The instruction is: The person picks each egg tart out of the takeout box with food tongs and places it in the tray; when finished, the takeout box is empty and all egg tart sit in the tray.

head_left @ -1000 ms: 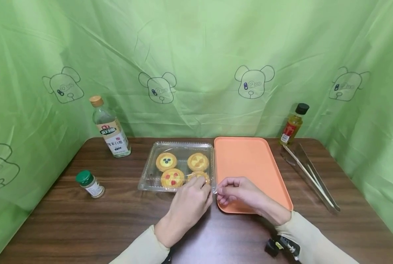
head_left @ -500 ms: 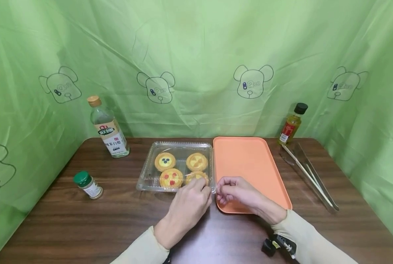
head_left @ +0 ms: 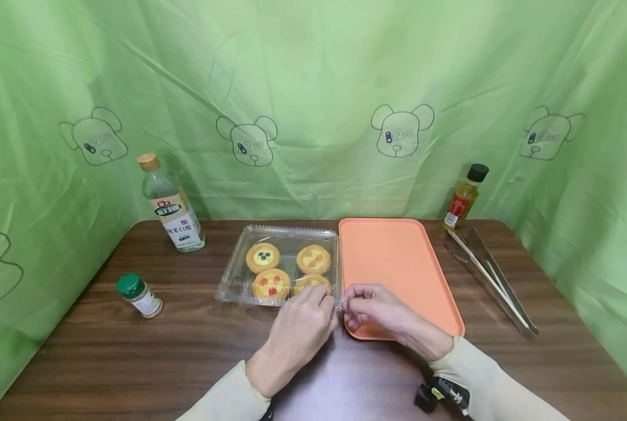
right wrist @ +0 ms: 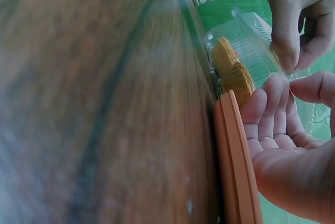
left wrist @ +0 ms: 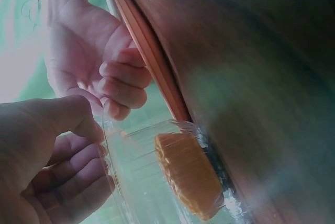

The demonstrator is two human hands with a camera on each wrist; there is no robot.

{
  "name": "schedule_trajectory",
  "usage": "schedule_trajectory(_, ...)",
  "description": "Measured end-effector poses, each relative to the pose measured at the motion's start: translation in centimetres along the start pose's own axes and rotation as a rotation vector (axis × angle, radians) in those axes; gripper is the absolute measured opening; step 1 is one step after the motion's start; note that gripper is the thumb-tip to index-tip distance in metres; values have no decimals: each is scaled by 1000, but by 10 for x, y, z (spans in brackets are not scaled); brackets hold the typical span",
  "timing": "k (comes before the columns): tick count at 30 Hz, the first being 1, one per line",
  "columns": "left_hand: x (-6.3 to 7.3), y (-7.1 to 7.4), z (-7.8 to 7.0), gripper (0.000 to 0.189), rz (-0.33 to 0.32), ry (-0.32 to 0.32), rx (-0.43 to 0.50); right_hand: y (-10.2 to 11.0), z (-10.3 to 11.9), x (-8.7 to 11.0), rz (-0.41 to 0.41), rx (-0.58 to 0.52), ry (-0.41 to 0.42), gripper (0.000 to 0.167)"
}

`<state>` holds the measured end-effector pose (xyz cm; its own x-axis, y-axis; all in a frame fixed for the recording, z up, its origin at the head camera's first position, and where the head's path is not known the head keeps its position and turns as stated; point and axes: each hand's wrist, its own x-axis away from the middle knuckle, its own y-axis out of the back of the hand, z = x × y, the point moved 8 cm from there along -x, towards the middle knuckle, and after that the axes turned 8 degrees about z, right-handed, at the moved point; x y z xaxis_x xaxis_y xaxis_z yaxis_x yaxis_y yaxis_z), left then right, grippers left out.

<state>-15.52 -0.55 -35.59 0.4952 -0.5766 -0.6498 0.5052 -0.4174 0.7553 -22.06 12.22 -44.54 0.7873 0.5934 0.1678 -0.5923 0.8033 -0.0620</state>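
Brown wood-grain table (head_left: 203, 356), pale green printed cloth (head_left: 324, 76) behind it. One person, both hands at work on the same corner.

Clear plastic rectangular box (head_left: 289, 266) with a ribbed rim: on the table, just left of the flat orange rectangular tray (head_left: 398, 257). Touching or slightly apart along that side, cannot tell. Four round golden tarts (head_left: 272, 284) inside; the near right one is partly behind a hand.

Left hand (head_left: 304, 320): narrow grip, thumb and fingers pinching the rim by the near right corner. Right hand (head_left: 379, 311): above the tray's near left corner, thumb and forefinger pinching that box corner from outside, other fingers curled inward. Whether they have one plastic layer or two, cannot tell.

Key relation: nearly all the box lies leftward and away from both grips. Longer side seems to run left to right. Both hands equally near the corner; the left covers more of the box's near edge.
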Motion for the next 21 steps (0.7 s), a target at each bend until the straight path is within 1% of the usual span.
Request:
schedule_trajectory(5,1,-1,0,16,-21,8,9,-1,0,1,-22,-14,-15,6)
schedule_trajectory(13,1,1,2,13,-54,26,39,0,4,4,-49,43,-11,8)
schedule_trajectory(21,1,4,0,10,-94,49,53,-1,10,9,-67,57,-18,7)
